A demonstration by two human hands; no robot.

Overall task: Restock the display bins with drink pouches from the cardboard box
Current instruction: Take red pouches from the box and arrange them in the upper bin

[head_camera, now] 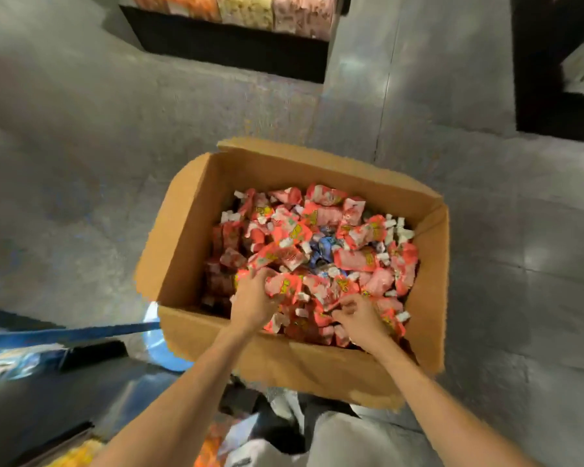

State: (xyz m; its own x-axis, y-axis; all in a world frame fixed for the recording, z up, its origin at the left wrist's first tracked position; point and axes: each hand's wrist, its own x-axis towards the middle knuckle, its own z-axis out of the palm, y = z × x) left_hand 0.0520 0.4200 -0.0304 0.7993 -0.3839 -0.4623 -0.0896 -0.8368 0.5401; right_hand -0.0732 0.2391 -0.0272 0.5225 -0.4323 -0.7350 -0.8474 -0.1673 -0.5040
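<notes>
At the bottom of the frame our two bare forearms reach up over a pale trouser leg [351, 439] and the near wall of the cardboard box [189, 230], which stands open on the grey floor [81, 129] at centre frame.

The left hand [252, 299] is at the lower middle of the heap. Its grip is closed, fingers curled over a clump of drink pouches [354, 259] just above its knuckles. The right hand [359, 320] sits lower and to the right, close to the near wall. Its fingers are curled down into the pile and seem to pinch a pouch, though blur hides exactly what they hold.

The pouches fill the box, red and pink with white caps, and a few blue pouches [321, 247] show at the middle. They lie directly under both hands and spread away toward the upper right of the box. We judge either hand can simply lift, the left being deeper into the heap. The pouches lie jumbled, caps pointing every way, so they share no long axis. The box's own long side runs left to right across the frame, dipping toward the lower right.

Beyond it, at the top centre of the frame and well apart, the display bins [236, 45] show orange, yellow and pink packs above a black front. The load must travel up-frame to reach them.
</notes>
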